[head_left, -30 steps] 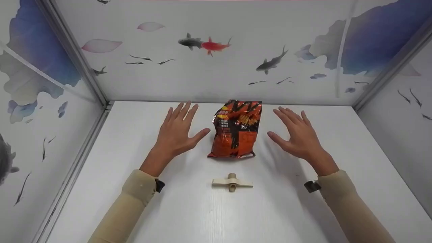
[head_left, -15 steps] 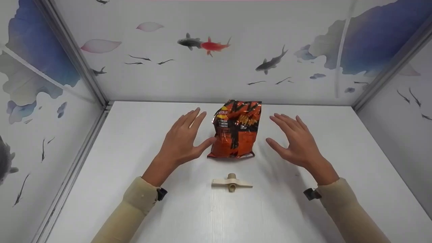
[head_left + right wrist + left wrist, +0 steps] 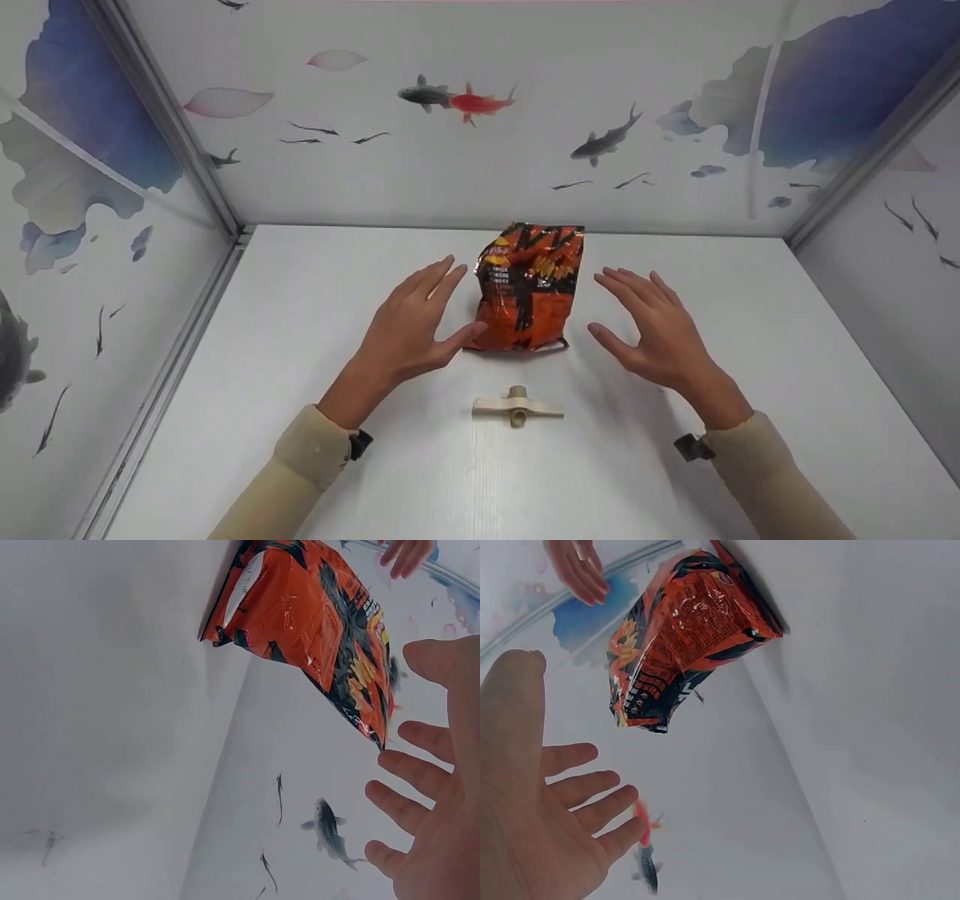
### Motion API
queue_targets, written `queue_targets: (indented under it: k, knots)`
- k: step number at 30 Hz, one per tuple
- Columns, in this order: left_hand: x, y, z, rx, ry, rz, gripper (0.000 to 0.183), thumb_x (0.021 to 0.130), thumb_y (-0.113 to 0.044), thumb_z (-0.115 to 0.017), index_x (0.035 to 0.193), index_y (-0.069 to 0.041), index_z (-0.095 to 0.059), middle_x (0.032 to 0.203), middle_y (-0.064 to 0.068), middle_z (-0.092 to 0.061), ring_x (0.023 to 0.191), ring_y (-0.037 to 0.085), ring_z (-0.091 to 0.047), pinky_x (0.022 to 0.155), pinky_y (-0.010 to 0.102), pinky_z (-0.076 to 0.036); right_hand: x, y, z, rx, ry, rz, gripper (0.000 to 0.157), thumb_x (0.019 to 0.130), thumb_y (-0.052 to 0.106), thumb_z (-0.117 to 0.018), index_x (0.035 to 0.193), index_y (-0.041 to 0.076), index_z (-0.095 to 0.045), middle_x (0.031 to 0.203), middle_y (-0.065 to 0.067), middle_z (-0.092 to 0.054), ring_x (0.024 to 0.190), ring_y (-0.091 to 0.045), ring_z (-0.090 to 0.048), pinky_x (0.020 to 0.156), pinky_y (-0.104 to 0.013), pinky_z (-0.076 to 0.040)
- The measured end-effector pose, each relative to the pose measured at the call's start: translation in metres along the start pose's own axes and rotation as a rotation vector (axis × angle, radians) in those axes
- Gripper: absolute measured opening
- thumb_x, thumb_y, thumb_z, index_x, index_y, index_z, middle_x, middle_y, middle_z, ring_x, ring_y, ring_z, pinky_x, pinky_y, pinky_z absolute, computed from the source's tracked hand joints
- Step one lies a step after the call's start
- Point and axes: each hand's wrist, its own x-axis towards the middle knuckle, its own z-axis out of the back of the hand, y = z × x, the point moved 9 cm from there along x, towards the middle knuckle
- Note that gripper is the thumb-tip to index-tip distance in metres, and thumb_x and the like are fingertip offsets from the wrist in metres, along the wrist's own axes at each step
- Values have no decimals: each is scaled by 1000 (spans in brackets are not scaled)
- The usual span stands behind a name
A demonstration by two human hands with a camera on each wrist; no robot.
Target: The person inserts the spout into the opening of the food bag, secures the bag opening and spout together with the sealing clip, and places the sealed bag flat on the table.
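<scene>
An orange and black snack bag (image 3: 529, 300) stands upright on the white table, toward the back wall. My left hand (image 3: 409, 326) is held to its left, fingers spread, and the thumb overlaps the bag's lower left edge in the head view. On the other side, my right hand (image 3: 660, 330) hovers with straight, spread fingers, a small gap away from the bag. Both wrist views show the bag (image 3: 697, 622) apart from the palm, and neither hand holds anything. Nearer to me lies a small cream-coloured piece (image 3: 517, 407), a flat bar with a short tube crossing its middle.
White walls printed with fish and lotus shapes enclose the table (image 3: 247, 337) at the back and both sides. Metal rails (image 3: 161, 112) run along the corners. A dark device (image 3: 694, 448) is worn at each wrist, by the beige sleeves (image 3: 750, 457).
Both hands have drawn back toward me and slightly inward, narrowing the space around the bag. The bag and the cream piece stay where they were.
</scene>
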Motion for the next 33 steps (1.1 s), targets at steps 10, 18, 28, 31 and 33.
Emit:
queue_targets:
  k: [10, 18, 28, 31, 33]
  knots:
    - [-7, -9, -5, -18, -1, -35, 83, 104, -71, -55, 165, -15, -46, 168, 10, -51, 152, 28, -54, 122, 47, -49, -7, 8, -2, 21, -11, 24, 74, 96, 39, -82, 162, 23, -52, 163, -5, -57, 150, -31, -54, 125, -63, -40]
    - [-11, -15, -11, -29, 26, -41, 85, 103, -75, -51, 165, -17, -46, 168, 8, -51, 151, 27, -54, 122, 47, -50, -13, 16, -5, 39, -2, 26, 74, 95, 40, -82, 161, 23, -53, 163, -2, -57, 149, -27, -55, 116, -62, -51]
    - [-18, -22, -15, -43, 16, -71, 82, 103, -71, -57, 163, -15, -49, 166, 8, -53, 149, 26, -56, 120, 46, -52, -21, 25, -7, 59, -17, 75, 71, 95, 37, -83, 159, 22, -55, 159, 0, -60, 145, -25, -59, 111, -59, -56]
    - [-19, -24, -16, -45, 19, -76, 81, 103, -70, -58, 162, -15, -49, 165, 8, -54, 149, 25, -57, 119, 45, -52, -24, 28, -8, 65, -18, 77, 71, 95, 36, -83, 159, 22, -56, 158, 1, -61, 144, -24, -60, 110, -58, -56]
    - [-20, -25, -17, -47, 27, -75, 80, 103, -70, -58, 162, -16, -49, 165, 8, -54, 148, 25, -57, 119, 45, -52, -25, 29, -8, 66, -18, 82, 70, 95, 37, -83, 159, 22, -56, 158, 1, -62, 143, -24, -61, 109, -58, -57]
